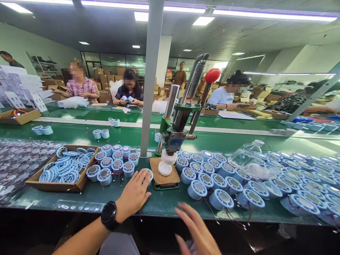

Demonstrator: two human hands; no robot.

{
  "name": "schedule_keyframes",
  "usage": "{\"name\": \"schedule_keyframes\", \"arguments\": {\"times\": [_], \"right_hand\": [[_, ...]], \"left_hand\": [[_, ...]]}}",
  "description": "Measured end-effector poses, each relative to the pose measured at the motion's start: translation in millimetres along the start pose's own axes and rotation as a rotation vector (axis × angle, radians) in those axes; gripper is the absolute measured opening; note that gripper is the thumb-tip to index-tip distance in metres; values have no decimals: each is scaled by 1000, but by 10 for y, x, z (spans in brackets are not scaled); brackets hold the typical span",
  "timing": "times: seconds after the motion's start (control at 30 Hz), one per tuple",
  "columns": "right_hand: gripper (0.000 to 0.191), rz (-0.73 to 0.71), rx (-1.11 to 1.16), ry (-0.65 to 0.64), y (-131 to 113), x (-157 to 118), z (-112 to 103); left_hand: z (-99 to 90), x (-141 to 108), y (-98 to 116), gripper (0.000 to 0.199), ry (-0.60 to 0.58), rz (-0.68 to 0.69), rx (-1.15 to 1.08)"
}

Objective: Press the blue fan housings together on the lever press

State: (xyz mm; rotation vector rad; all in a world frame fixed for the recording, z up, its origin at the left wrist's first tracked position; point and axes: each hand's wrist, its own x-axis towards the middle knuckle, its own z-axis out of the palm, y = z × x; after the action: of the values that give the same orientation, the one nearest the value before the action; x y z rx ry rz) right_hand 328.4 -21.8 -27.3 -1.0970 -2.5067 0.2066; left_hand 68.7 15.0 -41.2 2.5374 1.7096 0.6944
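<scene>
My left hand (134, 193), with a black watch on the wrist, rests over a light-blue round unit (150, 176) just left of the press. Its fingers and thumb curve about the unit and hide most of it. In the lower middle, my right hand (198, 230) hovers in front of the bench edge, fingers apart and nothing in them. Between and beyond the hands stands a green hand press (176, 136) with a red-knobbed lever (212, 75). A white round pad (165, 169) lies on its cardboard-covered base (167, 180), below the white press head (169, 158).
Many light-blue units (221, 199) with grey discs and thin wires crowd the right side; several more (117, 165) stand left. A cardboard tray (77, 186) holds blue rings. A clear plastic bottle (245, 154) lies among the units. A grey post (151, 78) rises behind. People sit across the bench.
</scene>
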Motion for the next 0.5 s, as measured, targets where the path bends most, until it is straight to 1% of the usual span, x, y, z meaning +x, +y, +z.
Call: {"name": "schedule_keyframes", "arguments": {"times": [0.07, 0.13, 0.17, 0.23, 0.27, 0.3, 0.4, 0.47, 0.5], "right_hand": [[74, -69, 9, -44, -46, 489, 179], [89, -154, -2, -134, -148, 922, 312], [91, -201, -17, -177, -206, 1086, 351], [84, -287, -63, -219, -312, 1292, 380], [79, -317, -92, -222, -354, 1343, 378], [75, -335, -124, -220, -387, 1370, 371], [68, -375, -206, -236, -448, 1348, 343], [62, -406, -232, -238, -457, 1253, 301], [60, -400, -230, -230, -446, 1176, 255]], "left_hand": [[-80, -143, 12, 60, 46, -31, -204], [-152, -266, -4, 53, 176, -159, -399], [-179, -316, -19, 50, 259, -240, -472], [-213, -379, -58, 44, 391, -360, -550], [-225, -387, -79, 41, 419, -388, -561], [-236, -381, -99, 39, 423, -399, -560], [-278, -313, -134, 38, 363, -381, -530], [-316, -275, -115, 43, 310, -373, -514], [-335, -260, -95, 47, 283, -374, -504]]}}
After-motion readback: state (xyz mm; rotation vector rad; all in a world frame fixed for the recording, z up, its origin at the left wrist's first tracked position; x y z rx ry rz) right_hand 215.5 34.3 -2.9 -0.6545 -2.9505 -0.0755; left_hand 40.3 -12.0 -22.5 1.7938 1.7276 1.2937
